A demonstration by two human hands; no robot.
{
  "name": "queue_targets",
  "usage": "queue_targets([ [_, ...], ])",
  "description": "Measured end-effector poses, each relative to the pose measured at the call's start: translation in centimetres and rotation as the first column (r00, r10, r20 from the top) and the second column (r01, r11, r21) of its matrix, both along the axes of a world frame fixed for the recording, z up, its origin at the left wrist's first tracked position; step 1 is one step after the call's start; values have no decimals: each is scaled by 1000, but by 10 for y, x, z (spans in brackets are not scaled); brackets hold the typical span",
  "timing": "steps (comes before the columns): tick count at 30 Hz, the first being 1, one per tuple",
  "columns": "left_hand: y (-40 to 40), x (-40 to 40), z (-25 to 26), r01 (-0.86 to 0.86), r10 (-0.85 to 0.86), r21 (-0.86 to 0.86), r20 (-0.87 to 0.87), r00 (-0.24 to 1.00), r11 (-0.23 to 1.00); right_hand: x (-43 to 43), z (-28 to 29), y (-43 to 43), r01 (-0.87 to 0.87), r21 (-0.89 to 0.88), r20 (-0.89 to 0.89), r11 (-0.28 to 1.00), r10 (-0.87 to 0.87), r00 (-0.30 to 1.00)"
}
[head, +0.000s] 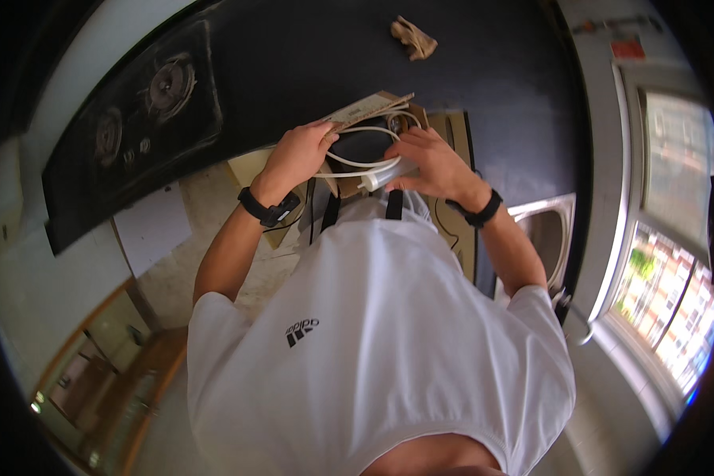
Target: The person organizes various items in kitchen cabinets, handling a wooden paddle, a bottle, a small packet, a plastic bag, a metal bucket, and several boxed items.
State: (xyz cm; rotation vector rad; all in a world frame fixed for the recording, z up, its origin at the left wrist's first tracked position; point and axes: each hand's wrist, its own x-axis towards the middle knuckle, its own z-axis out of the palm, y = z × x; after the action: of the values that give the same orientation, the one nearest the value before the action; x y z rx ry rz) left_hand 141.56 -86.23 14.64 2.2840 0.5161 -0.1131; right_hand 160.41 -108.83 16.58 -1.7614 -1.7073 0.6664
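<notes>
An open cardboard box [366,112] is in front of my waist at the counter's front edge, its printed flap raised on the far side. My left hand [297,153] pinches the left end of that flap between thumb and fingers. Loops of thin white tubing [357,162] spread across the box opening. Beside them, my right hand [431,163] grips a white cylinder [381,175] with a small nozzle-like tip pointing left. A shiny round part [397,124] shows deeper in the box, partly covered by the tubing and my right fingers.
A black countertop [309,59] runs across the far side. It carries a gas hob [169,86] on the left and a crumpled brown cloth-like piece [413,38] at the back. A steel sink [541,238] is at right, near a window [660,297]. A dark cable [446,223] hangs below.
</notes>
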Motion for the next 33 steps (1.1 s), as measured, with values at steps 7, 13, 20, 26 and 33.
queue_targets([
  [7,27,12,-9,-293,293,-9,33,956,956,36,57,42,-126,154,282,980,79,956],
  [13,67,23,-24,-517,528,-406,-96,844,754,40,79,58,-65,66,444,996,29,896],
  [20,113,27,-69,-624,628,-260,-79,774,737,24,71,84,67,12,473,998,-65,879],
  [26,118,17,-82,-696,706,-176,-8,708,696,34,73,83,223,34,475,974,-212,854],
  [33,107,17,-46,-641,594,189,253,764,744,101,27,-17,842,-123,-207,525,-843,496],
])
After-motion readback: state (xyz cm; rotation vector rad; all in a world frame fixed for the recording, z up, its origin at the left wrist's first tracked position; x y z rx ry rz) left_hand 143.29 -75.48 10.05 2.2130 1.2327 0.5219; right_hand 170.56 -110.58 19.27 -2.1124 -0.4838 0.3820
